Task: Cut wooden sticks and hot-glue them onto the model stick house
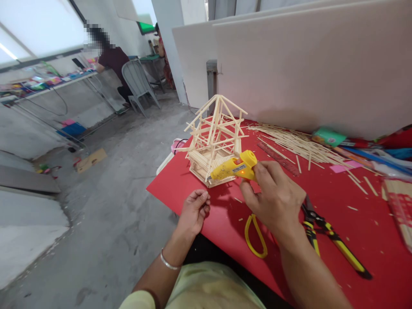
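My right hand (275,191) is wrapped round a yellow glue gun (233,167). A small orange light glows on its side, and its nozzle points left, in front of the lower part of a stick model house (219,128). The model is built of thin pale wooden sticks, with a peaked open roof frame and a slatted base, and stands on the red tabletop (222,206). My left hand (197,207) is just below the model's near corner, thumb pressed to curled fingers. Whether a small piece sits in that pinch is hidden.
Loose wooden sticks (289,143) lie at the table's back right beside a ruler (278,159). Black-and-yellow cutters (334,240) and a yellow scissor handle (255,240) lie near my right forearm. Pale boards (305,64) lean behind the table. A person (112,62) sits at a far bench.
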Demonstrator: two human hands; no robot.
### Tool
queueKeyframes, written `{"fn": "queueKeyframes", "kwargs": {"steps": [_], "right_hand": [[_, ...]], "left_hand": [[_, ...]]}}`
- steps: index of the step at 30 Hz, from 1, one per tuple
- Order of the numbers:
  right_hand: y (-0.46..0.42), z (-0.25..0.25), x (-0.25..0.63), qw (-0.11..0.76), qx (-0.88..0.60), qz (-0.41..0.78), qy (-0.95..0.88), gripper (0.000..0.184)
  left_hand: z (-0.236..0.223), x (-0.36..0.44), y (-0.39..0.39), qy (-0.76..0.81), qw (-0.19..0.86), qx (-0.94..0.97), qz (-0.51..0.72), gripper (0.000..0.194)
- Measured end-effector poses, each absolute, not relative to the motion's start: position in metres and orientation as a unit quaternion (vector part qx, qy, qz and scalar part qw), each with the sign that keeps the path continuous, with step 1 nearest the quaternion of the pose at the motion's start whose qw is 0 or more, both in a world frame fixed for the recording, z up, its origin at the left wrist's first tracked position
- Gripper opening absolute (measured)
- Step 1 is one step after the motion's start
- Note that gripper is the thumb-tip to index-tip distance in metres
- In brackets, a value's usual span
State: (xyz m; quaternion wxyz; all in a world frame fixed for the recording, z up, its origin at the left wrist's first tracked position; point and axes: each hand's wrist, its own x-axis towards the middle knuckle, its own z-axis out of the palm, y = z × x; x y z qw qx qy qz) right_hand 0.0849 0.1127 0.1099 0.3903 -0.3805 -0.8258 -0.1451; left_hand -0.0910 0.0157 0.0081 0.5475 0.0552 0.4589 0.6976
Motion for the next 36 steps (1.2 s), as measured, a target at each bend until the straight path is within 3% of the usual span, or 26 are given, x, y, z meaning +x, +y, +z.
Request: {"fn": "queueKeyframes", "kwargs": {"steps": [16, 20, 24, 30, 33, 36], "right_hand": [[0.107, 0.114, 0.084, 0.398, -0.375, -0.127, -0.828, 0.029], [0.109, 0.111, 0.107, 0.368, -0.469, -0.067, -0.800, 0.046], [0.110, 0.087, 0.189, 0.316, -0.590, -0.053, -0.741, 0.063], [0.069, 0.020, 0.319, 0.204, -0.706, -0.015, -0.678, 0.030], [0.056, -0.002, 0.340, 0.218, -0.674, 0.003, -0.705, 0.027], [0.053, 0.006, 0.324, 0.226, -0.644, -0.078, -0.727, 0.021]], "left_hand": [[0.011, -0.091, 0.012, 0.465, 0.543, 0.073, 0.695, 0.032], [0.018, -0.093, 0.009, 0.488, 0.528, 0.094, 0.689, 0.032], [0.017, -0.089, 0.010, 0.472, 0.544, 0.100, 0.686, 0.033], [0.016, -0.063, 0.016, 0.431, 0.635, 0.103, 0.632, 0.030], [0.025, -0.052, 0.016, 0.400, 0.661, 0.110, 0.626, 0.032], [0.035, -0.049, 0.014, 0.389, 0.663, 0.110, 0.630, 0.034]]}}
